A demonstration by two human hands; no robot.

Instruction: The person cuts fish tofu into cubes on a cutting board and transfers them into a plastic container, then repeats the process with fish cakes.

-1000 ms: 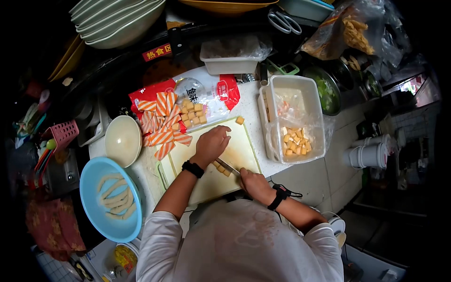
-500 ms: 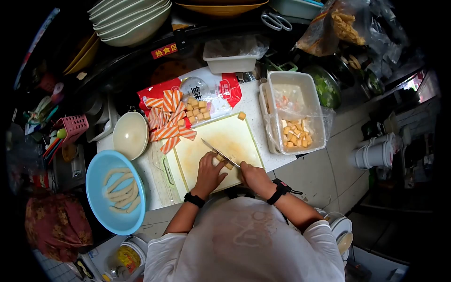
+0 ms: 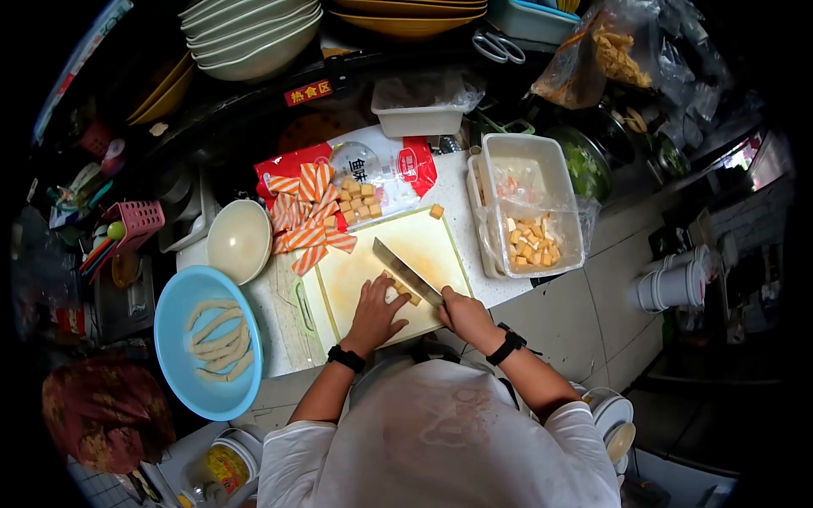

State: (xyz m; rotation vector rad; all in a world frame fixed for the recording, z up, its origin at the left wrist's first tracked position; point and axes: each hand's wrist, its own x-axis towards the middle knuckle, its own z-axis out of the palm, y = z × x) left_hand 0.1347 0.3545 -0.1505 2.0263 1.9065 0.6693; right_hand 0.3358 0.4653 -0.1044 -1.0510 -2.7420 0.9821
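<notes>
My right hand is closed round the handle of a knife, whose broad blade points up and left over the cutting board. Beside the blade, small tan cubes lie in a short row. My left hand rests on the board with its fingers spread, the fingertips at the left end of those cubes. Above the board, more tan cubes and orange-and-white striped pieces sit on a red and white bag. A single cube is at the board's top edge.
A clear tub with tan cubes stands right of the board. At the left are a white bowl and a blue basin with long pale strips. Stacked bowls, scissors and a white container are at the back.
The knife has moved slightly right, off the cubes, and its blade now shows its broad side. My right hand has shifted a little right. The view has shifted slightly.
</notes>
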